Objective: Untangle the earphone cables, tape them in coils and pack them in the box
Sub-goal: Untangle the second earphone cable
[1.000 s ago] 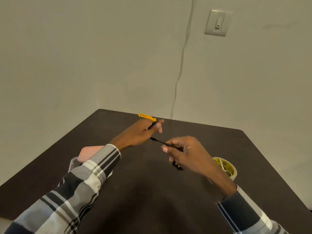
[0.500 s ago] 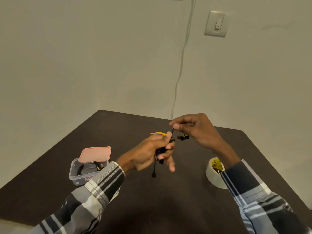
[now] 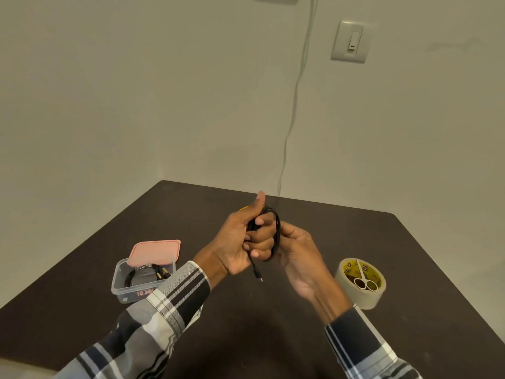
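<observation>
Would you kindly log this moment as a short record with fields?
left hand: grips the black cable coil, thumb up
right hand: holds the coil's other side
loose end: plug hangs below the hands
box: open, coiled cables inside, pink lid tilted on its back rim
tape roll: on table, small scissors across it

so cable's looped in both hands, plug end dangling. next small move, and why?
Probably wind the dangling plug end into the coil held by the left hand and right hand; that tail hangs loose, and the tape roll sits untouched with scissors on it.
</observation>
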